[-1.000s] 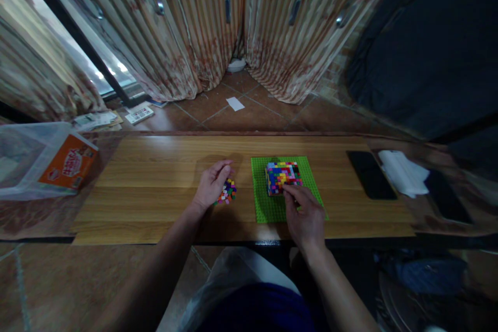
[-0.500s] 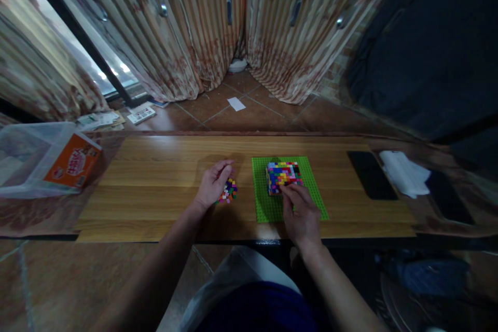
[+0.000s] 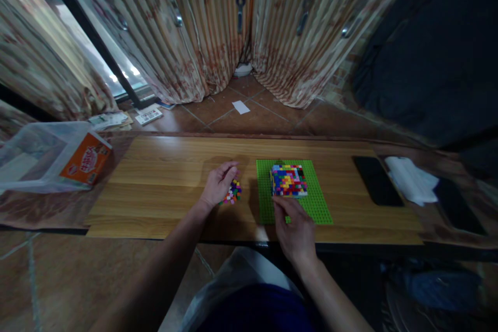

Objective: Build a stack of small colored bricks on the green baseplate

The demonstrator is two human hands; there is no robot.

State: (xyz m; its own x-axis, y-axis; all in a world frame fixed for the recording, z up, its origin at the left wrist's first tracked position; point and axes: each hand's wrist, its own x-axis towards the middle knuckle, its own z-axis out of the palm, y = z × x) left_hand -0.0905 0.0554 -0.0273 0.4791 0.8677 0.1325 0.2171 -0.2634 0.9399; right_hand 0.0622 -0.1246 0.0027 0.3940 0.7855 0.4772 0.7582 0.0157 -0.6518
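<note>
A block of many-coloured small bricks [image 3: 288, 180] stands on a green baseplate [image 3: 317, 208] on the wooden table [image 3: 163, 176]. My right hand [image 3: 293, 227] rests on the baseplate's near edge, just below the block and apart from it, fingers curled; whether it holds anything is hidden. My left hand [image 3: 218, 184] lies on the table to the left, fingers loosely bent over a small heap of loose coloured bricks [image 3: 232, 193], touching it at its left side.
A black phone [image 3: 377, 188], a white cloth [image 3: 412, 179] and another dark flat thing [image 3: 459, 207] lie at the right. A clear plastic bin [image 3: 27, 158] with an orange box [image 3: 86, 158] sits at the left. Curtains hang behind, over tiled floor.
My right hand has pulled back from the brick block's near edge toward me and a little left. The left hand has stayed by the loose bricks. The view has shifted slightly.
</note>
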